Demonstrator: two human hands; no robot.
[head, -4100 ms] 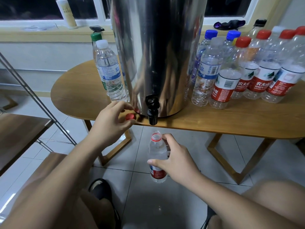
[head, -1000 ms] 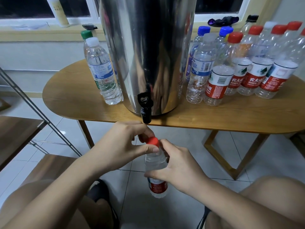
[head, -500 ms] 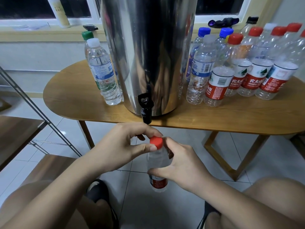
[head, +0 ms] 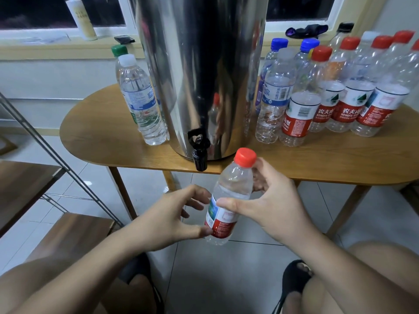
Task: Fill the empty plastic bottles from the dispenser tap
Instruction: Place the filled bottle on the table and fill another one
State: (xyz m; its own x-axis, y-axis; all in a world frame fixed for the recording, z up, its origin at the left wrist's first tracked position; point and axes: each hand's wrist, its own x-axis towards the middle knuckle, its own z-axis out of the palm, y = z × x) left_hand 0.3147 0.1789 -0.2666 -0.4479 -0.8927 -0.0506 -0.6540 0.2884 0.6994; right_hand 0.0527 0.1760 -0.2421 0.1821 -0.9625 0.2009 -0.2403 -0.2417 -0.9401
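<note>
**One bottle capped, ready to put down**

Head view: your right hand (head: 272,207) grips the bottle (head: 229,196) round its middle. Your left hand (head: 172,218) pinches its bottom. It hangs below the table's (head: 317,164) front edge, just right of the tap (head: 199,152), red cap (head: 245,157) on. It looks full. Next, stand it on the table.

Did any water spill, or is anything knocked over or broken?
Nothing stands out. The bottle held in the right hand and left hand leans a little, but its red cap is on. The tap shows no drip, the floor shows no puddle, and the other bottles on the table stand upright.
</note>
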